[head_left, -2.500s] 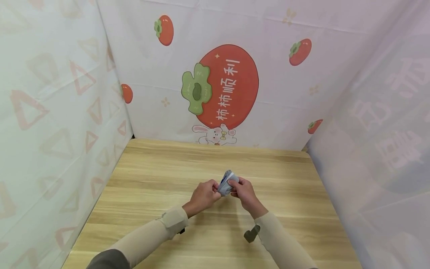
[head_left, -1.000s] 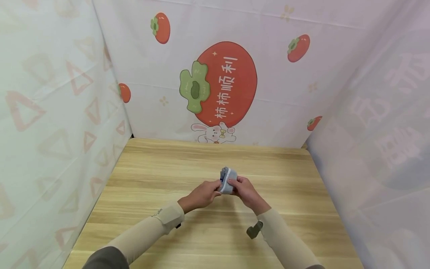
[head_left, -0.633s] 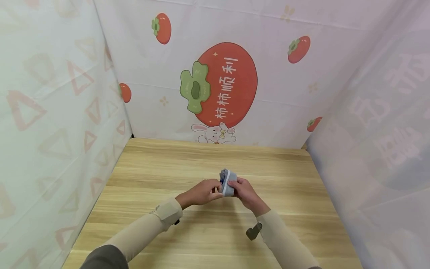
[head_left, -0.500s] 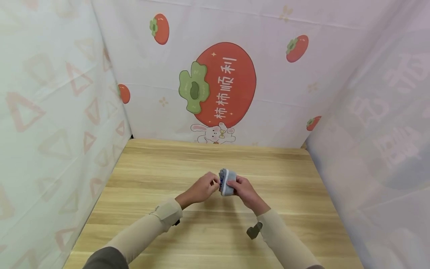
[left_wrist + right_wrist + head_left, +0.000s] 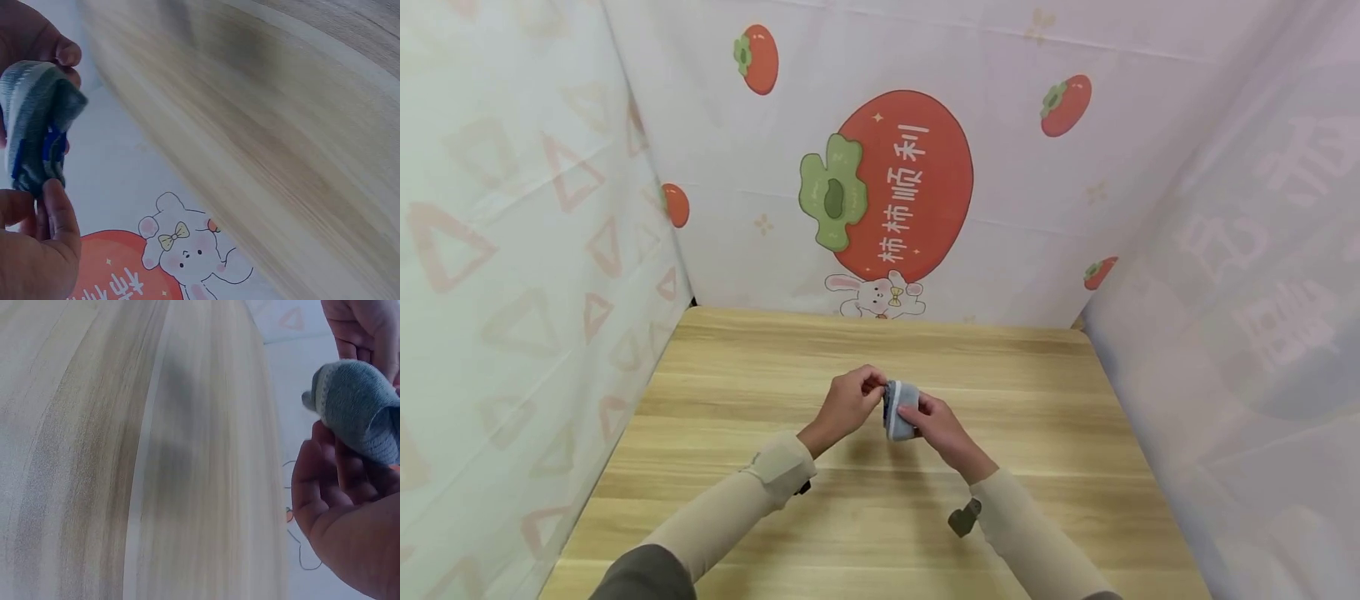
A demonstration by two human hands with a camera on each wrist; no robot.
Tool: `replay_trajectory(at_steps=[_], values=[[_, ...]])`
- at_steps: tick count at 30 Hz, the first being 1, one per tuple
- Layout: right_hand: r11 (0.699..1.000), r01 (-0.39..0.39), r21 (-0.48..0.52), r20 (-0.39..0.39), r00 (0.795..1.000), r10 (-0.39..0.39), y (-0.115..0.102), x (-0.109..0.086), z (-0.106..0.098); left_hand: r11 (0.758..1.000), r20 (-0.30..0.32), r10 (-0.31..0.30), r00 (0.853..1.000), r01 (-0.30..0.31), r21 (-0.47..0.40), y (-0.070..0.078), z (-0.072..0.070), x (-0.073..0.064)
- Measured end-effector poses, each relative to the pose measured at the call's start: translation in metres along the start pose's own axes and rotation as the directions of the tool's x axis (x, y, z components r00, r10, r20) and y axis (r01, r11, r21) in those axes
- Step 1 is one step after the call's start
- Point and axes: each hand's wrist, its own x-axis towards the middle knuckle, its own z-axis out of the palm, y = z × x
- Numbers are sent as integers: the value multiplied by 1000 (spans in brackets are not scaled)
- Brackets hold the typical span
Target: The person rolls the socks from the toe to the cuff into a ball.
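A folded grey knit sock (image 5: 904, 410) with a white stripe and dark blue marks is held up over the wooden table (image 5: 1000, 517). My right hand (image 5: 942, 427) grips its right side, thumb on the front face; in the right wrist view, fingers of the right hand (image 5: 350, 506) curl under the sock (image 5: 356, 403). At the upper left edge, my left hand (image 5: 850, 400) pinches the cloth. The left wrist view has the thumb and fingers of the left hand (image 5: 44, 244) on one end of the sock (image 5: 37, 125), next to its blue marks.
Behind the table stands a white cloth wall with a large printed persimmon (image 5: 917, 183) and a rabbit print (image 5: 880, 297). Cloth walls also close off the left (image 5: 512, 333) and right (image 5: 1247, 333) sides. A dark strap end (image 5: 962, 518) hangs from the right wrist.
My left hand let go of the sock's lower left edge, moved up and now pinches its upper left corner. The sock, in my right hand, has shifted slightly left and turned its striped face forward.
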Motion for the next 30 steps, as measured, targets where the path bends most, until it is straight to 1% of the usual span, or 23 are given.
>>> replay_trajectory(at_steps=[4,7,9,12,14,15,17,18,20,22,23,24,25,26,27,28,29,30], values=[[997,0,-75,-82,997,-6,0,2,3,997,22,-58,998,57,54,10,-1,1],[988,15,-152,-114,993,-32,0,2,6,993,43,-83,996,79,92,14,-1,2],[978,33,-207,-119,991,-59,1,2,7,990,53,-92,994,86,110,16,-2,3],[961,56,-269,-117,989,-90,1,1,8,985,75,-126,989,116,131,18,-2,4],[950,67,-305,-112,988,-106,2,1,8,980,103,-160,982,145,137,19,-3,6],[944,75,-321,-110,987,-116,2,1,9,976,124,-181,976,163,146,19,-3,8],[928,92,-361,-101,985,-137,2,1,9,969,170,-218,961,192,155,18,-5,12],[919,103,-380,-95,984,-150,3,1,9,965,198,-237,951,206,165,18,-6,14],[901,126,-415,-84,981,-176,3,1,10,955,257,-281,925,243,170,16,-9,19],[892,141,-431,-75,979,-191,4,0,11,941,308,-334,891,300,156,16,-12,22],[891,140,-432,-73,979,-190,4,0,12,931,328,-365,871,334,148,15,-14,23],[891,143,-432,-69,979,-190,5,0,13,916,347,-401,848,376,140,15,-15,24],[891,145,-430,-63,980,-190,6,-1,13,902,359,-430,828,410,134,15,-16,25],[890,154,-429,-52,980,-195,7,-1,14,891,370,-450,813,434,130,16,-18,25],[891,156,-426,-45,980,-193,7,-1,15,887,374,-459,806,440,139,16,-18,25],[891,157,-427,-36,981,-191,8,-2,16,887,377,-461,804,435,157,18,-19,24],[890,159,-428,-28,982,-189,10,-2,18,889,379,-458,805,418,186,19,-20,24],[887,164,-431,-20,981,-191,11,-1,19,895,376,-444,813,386,224,20,-20,23]])
